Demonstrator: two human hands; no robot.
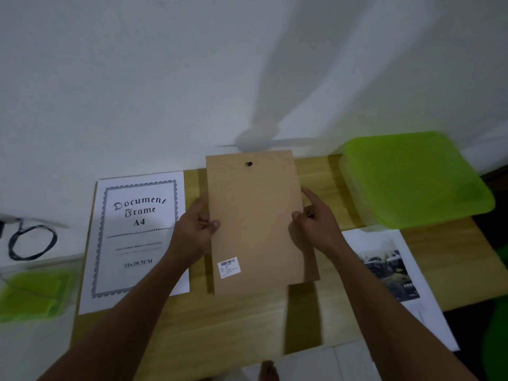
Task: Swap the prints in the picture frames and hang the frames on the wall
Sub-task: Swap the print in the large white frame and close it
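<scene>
I hold a brown backing board point(255, 224) above the wooden table point(242, 320), its back toward me, with a hanging hole near the top and a barcode sticker low on the left. My left hand point(196, 229) grips its left edge, thumb on the board's face. My right hand point(316, 224) grips the right edge the same way. A white "Document Frame A4" sheet point(137, 237) lies flat to the left. A photo print point(390, 273) on white paper lies to the right, partly under my right forearm.
A green plastic lid or box point(412, 180) sits at the table's back right against the white wall point(165, 78). Another green container point(33, 295) and a black cable loop point(33, 243) lie off the table to the left. A bare foot point(268, 369) shows below.
</scene>
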